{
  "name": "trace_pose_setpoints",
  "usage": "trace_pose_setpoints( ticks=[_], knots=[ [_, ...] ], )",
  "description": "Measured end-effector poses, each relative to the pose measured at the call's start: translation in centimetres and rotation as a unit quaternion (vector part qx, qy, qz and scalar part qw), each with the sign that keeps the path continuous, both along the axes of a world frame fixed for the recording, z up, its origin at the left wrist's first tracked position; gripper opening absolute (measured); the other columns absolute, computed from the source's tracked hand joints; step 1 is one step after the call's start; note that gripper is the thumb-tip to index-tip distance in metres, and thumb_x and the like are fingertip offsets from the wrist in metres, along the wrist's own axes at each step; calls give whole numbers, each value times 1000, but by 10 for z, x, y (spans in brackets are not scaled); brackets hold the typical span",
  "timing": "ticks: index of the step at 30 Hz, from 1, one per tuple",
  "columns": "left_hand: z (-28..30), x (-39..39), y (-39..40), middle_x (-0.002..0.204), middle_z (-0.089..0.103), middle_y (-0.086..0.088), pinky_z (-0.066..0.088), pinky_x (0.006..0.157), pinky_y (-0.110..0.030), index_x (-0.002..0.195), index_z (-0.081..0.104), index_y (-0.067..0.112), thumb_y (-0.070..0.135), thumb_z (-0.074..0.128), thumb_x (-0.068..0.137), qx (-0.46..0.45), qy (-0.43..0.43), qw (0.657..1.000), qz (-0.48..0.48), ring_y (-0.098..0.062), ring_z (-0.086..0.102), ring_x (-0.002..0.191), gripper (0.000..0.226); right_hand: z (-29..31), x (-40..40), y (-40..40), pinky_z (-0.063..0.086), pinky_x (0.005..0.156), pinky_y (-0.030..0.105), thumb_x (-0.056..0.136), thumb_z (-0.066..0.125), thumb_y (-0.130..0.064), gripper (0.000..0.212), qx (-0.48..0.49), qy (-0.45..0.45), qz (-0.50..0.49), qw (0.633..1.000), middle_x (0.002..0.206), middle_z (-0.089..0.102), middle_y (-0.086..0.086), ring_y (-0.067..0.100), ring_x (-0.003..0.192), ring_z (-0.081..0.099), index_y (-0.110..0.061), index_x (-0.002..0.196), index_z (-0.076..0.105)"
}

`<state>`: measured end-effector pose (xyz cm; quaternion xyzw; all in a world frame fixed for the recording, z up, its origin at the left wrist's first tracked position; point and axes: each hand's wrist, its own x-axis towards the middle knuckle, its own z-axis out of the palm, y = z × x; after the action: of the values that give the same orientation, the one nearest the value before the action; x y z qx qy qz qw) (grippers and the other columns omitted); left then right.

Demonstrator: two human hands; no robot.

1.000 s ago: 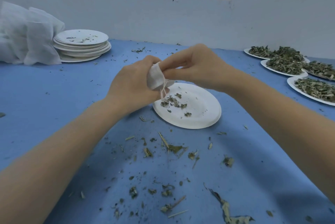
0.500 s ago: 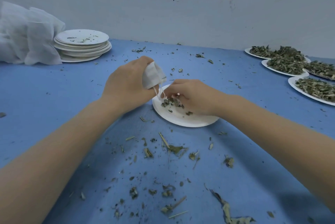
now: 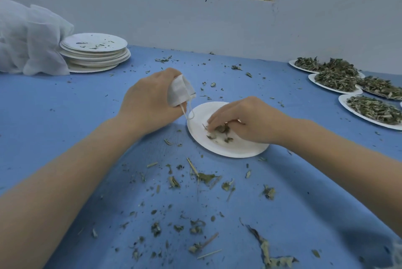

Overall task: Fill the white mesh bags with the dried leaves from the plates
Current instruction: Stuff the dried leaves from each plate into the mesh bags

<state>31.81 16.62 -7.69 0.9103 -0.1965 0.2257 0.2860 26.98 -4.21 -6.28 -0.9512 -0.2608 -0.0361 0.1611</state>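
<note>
Left hand (image 3: 150, 101) grips a small white mesh bag (image 3: 180, 91), fingers curled round it, held above the blue table (image 3: 65, 129) just left of the plate (image 3: 228, 149). Bag's drawstring (image 3: 188, 111) hangs down in a loop toward plate's left rim. Bag contents: cannot tell.

Right hand (image 3: 245, 118) is down on the plate, fingertips (image 3: 214, 124) bunched and pinching a small clump of dried leaves (image 3: 220, 129). Only a few leaf bits lie on the plate otherwise; most of its surface is bare white.

Table, near side: loose leaf scraps (image 3: 204, 178) and stems scattered between the two forearms, incl. one long curled leaf (image 3: 264, 247) at bottom right.

Far left: stack of used plates (image 3: 95, 55), crumbs on the top one, touching a heap of white mesh bags (image 3: 28, 35) at the frame's edge.

Far right: four full plates (image 3: 374, 109) piled w/ dried leaves, overlapping, along the wall (image 3: 217, 25). Well apart from the working plate.
</note>
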Motion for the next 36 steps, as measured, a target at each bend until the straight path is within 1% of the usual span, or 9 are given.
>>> trace_pose_setpoints(
  ticks=[2, 8, 15, 19, 23, 25, 31, 34, 36],
  knots=[
    [-1, 0, -1, 103, 60, 3, 41, 73, -31, 113, 53, 25, 31, 68, 74, 7, 0, 1000, 0, -24, 53, 91, 42, 0, 3, 4, 41, 81, 14, 84, 37, 10, 53, 5, -10, -38, 999, 118, 63, -7, 9, 95, 56, -23, 110, 69],
    [-3, 1, 0, 100, 59, 5, 38, 71, -29, 112, 53, 26, 31, 68, 74, 11, -6, 1000, -4, -21, 51, 87, 42, -4, -1, 17, 40, 83, 25, 87, 37, 7, 50, -68, 26, -66, 995, 120, 53, 0, 12, 93, 48, -24, 116, 65],
    [-5, 1, -1, 103, 60, 3, 36, 71, -29, 114, 53, 25, 33, 67, 74, 32, -16, 999, -17, -22, 53, 89, 43, 2, -1, 15, 38, 85, 24, 95, 35, -7, 39, -120, 63, -148, 980, 123, 49, 2, 18, 108, 51, -24, 123, 57],
    [-5, 1, 0, 103, 60, 3, 35, 70, -29, 114, 53, 25, 32, 67, 75, 31, -20, 999, -16, -23, 53, 89, 43, 11, -2, 21, 34, 77, 19, 97, 33, -14, 38, -79, 86, -130, 985, 121, 56, -1, 7, 93, 45, -26, 124, 57],
    [-6, 3, -1, 105, 60, 4, 35, 71, -29, 114, 52, 25, 32, 67, 75, 38, -19, 999, -17, -23, 53, 91, 42, 11, -7, 22, 29, 71, 17, 92, 48, -35, 31, -99, 107, -93, 985, 114, 53, -8, -7, 79, 44, -35, 121, 58],
    [-7, 3, -1, 106, 60, 4, 36, 72, -29, 114, 52, 25, 33, 67, 75, 41, -20, 999, -18, -24, 54, 93, 43, 5, -11, 24, 27, 68, 13, 90, 54, -30, 28, -94, 72, -75, 990, 112, 54, -6, -4, 75, 46, -33, 116, 64],
    [-7, 2, -1, 107, 61, 3, 41, 74, -32, 114, 52, 23, 39, 63, 72, 49, -20, 998, -32, -24, 55, 93, 47, -2, -17, 31, 32, 67, 3, 85, 56, -16, 25, -78, -18, -95, 992, 91, 72, -11, 9, 74, 57, -28, 94, 75],
    [-5, 0, 0, 108, 62, 2, 38, 72, -30, 115, 53, 22, 44, 61, 69, 53, -24, 997, -43, -24, 55, 92, 52, 4, -16, 31, 32, 61, -2, 82, 58, -12, 25, -58, -14, -109, 992, 68, 62, -18, 4, 57, 49, -26, 91, 76],
    [-4, -2, 0, 109, 61, 2, 40, 72, -30, 116, 52, 22, 46, 61, 69, 56, -23, 997, -49, -24, 55, 93, 54, 16, -12, 26, 35, 56, 2, 80, 60, -9, 23, 39, -19, -138, 989, 57, 55, -21, 0, 53, 50, -23, 87, 77]
  ],
)
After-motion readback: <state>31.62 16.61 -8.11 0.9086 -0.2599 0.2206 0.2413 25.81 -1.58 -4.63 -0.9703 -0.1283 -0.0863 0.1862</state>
